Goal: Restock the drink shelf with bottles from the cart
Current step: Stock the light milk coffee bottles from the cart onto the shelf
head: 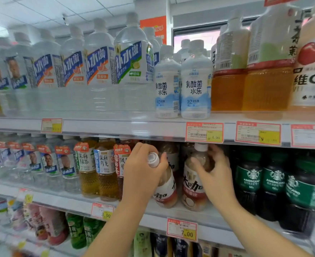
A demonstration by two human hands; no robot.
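Observation:
Two milky-brown coffee bottles with white caps and red-and-white labels stand on the middle shelf. My left hand grips the left bottle round its neck and tilts it, cap toward me. My right hand grips the upper body of the right bottle, which stands upright at the shelf's front. Behind them are more bottles of the same kind, dim in the shadow. The cart is out of view.
Dark green-labelled coffee bottles stand close on the right, amber tea bottles close on the left. The upper shelf, with its price tags, hangs just above my hands. Lower shelves carry more drinks.

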